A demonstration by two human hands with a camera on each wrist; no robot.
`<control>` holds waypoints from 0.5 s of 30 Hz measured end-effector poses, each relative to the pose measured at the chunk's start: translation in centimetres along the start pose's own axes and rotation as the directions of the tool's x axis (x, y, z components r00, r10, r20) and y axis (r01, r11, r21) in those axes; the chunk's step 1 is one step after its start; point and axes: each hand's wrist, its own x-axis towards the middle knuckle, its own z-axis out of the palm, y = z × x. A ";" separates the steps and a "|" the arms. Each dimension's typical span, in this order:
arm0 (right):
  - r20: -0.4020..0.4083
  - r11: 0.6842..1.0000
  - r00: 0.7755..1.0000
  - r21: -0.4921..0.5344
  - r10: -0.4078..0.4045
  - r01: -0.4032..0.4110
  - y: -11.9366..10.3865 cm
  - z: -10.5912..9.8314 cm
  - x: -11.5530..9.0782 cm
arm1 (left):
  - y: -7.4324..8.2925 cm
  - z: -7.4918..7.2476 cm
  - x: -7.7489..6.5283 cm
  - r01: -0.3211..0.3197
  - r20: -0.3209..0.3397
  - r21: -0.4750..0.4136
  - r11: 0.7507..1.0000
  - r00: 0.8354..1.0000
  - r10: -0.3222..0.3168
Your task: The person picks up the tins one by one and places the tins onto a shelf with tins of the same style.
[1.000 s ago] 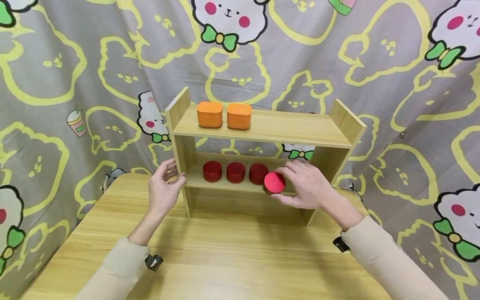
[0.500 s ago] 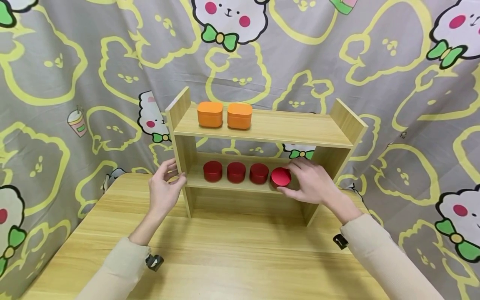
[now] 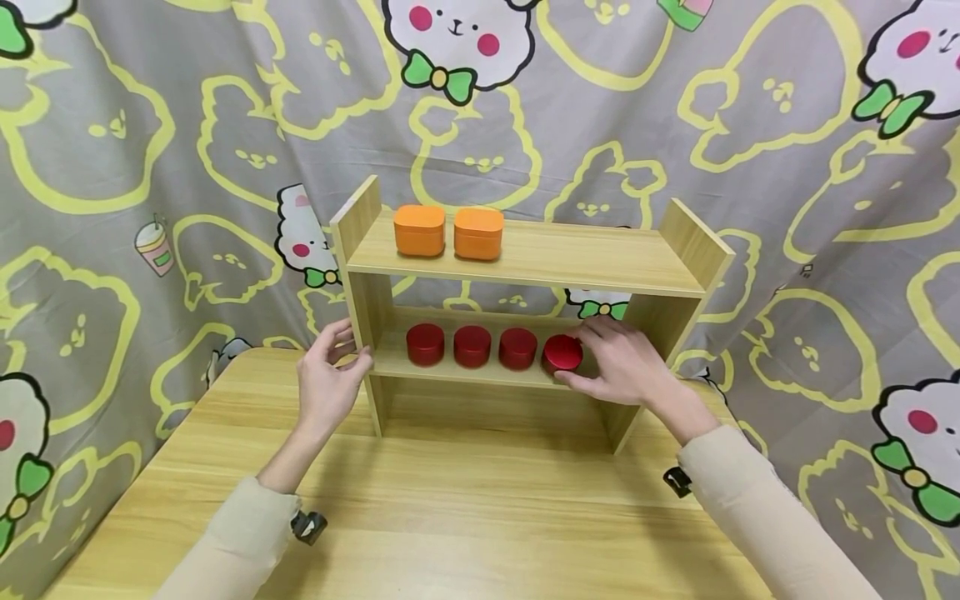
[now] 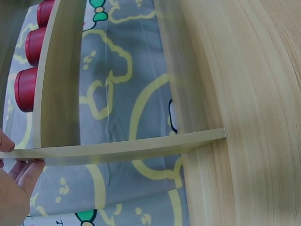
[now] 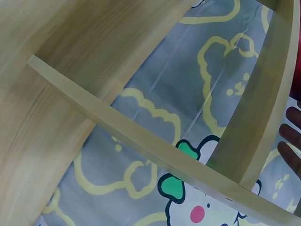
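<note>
A small wooden shelf rack stands on the table. On its lower board three dark red round tins sit in a row. At the right end of this row is another red tin, held by my right hand with thumb at its front and fingers behind its right side. My left hand grips the rack's left side panel between thumb and fingers. In the left wrist view, the fingertips press the panel's outer face. The right wrist view catches only fingers beside a sliver of red tin.
Two orange lidded boxes stand on the upper board, toward the left. The right side panel rises close by my right hand. A patterned curtain hangs behind the rack, and the wooden table stretches in front.
My right hand has carried the red tin rightward and back, into line with the row. Its lid, earlier tipped forward, now faces more upward. My left hand stays on the side panel.
</note>
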 end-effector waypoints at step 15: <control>-0.026 0.996 0.997 -0.064 -0.071 0.069 0.2 0.8 -0.1 | 0.1 0.1 -0.1 -0.006 -0.005 0.000 1.000 1.000 0.006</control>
